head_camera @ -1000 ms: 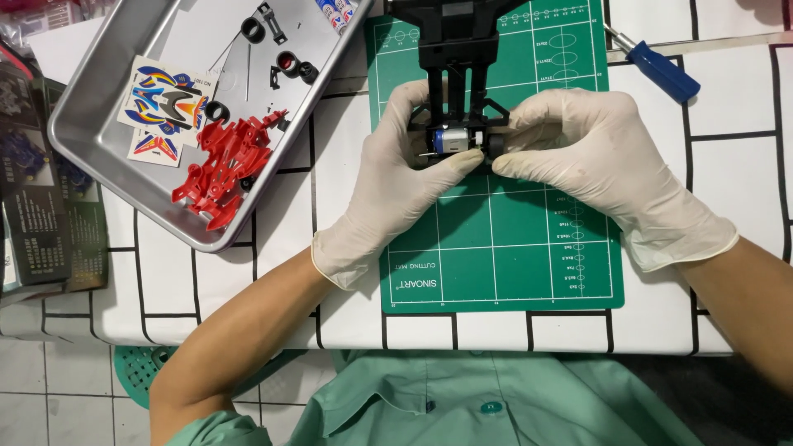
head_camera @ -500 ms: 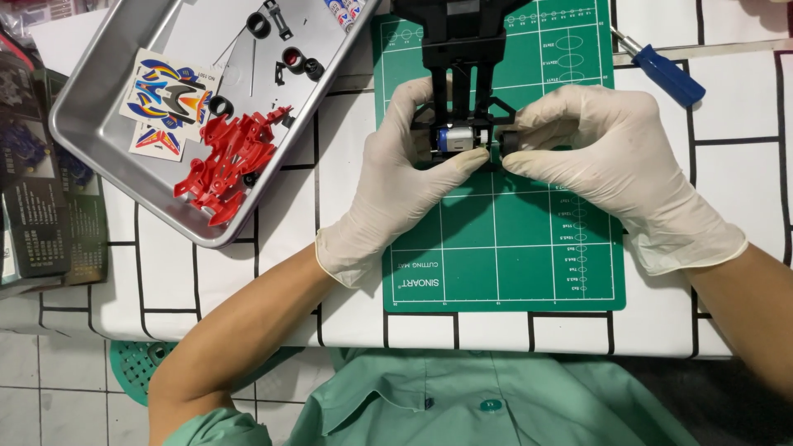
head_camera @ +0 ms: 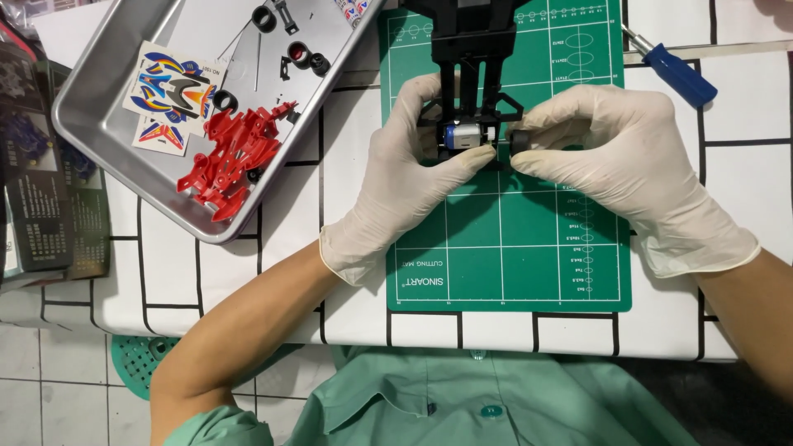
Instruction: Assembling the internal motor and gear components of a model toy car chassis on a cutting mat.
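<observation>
white counter (head_camera: 743, 248) with a black grid pattern, green cutting mat (head_camera: 512, 239) laid on it, metal tray (head_camera: 99, 116) at the person's left.

on the mat: black toy-car chassis (head_camera: 467, 49), its near end between both gloved hands. a small silver motor (head_camera: 462, 136) already sits in the chassis frame. left hand (head_camera: 405, 182): thumb and fingers closed on the chassis around the motor, steadying it. right hand (head_camera: 619, 165): fingertips pinched narrow on a small black wheel-like part (head_camera: 520, 142), held just beside the chassis edge, touching or nearly so; cannot tell whether it is seated on an axle.

judgement on progress: early to middle of assembly. motor is in; the part in the right grip looks not yet pressed home. much is left in the tray: red body shell (head_camera: 235, 157) loose, sticker sheet (head_camera: 178, 87) apparently unused, several black tyres and rings (head_camera: 307, 58), none fitted. no wheels visible on the chassis, though its far end is cut off by the frame.

blue-handled screwdriver (head_camera: 673, 70) lies on the counter beyond the right hand, untouched.
</observation>
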